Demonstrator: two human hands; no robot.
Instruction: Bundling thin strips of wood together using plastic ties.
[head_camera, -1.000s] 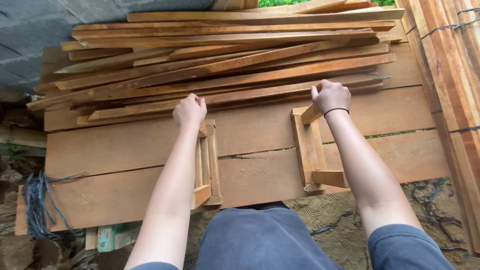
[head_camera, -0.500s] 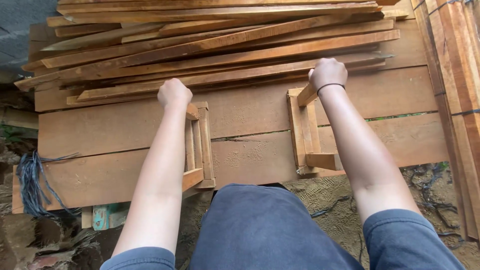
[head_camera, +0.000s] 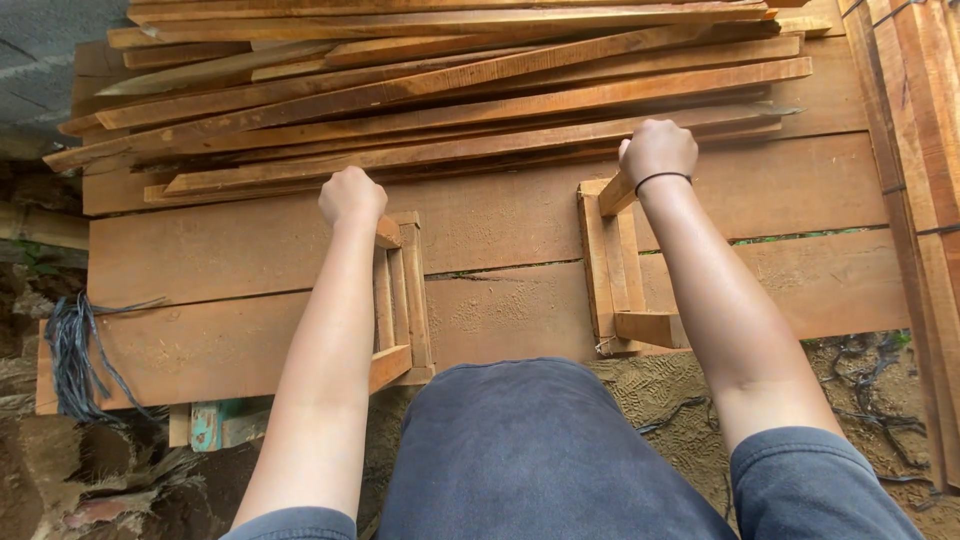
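Two small rectangular wooden frames stand on wide planks in front of me. My left hand is closed on the far top bar of the left frame. My right hand, with a thin black band at the wrist, is closed on the far top bar of the right frame. Both forearms run along the frames. My knee in dark blue cloth sits between them at the near edge.
A loose stack of long thin wooden slats lies just beyond my hands. Bundled timber stands at the right. A frayed blue-grey rope hangs off the planks at left. Bare soil lies below.
Over the second the planks and slats slid up the picture, then slightly back down. Both hands keep the same grip on the frames.
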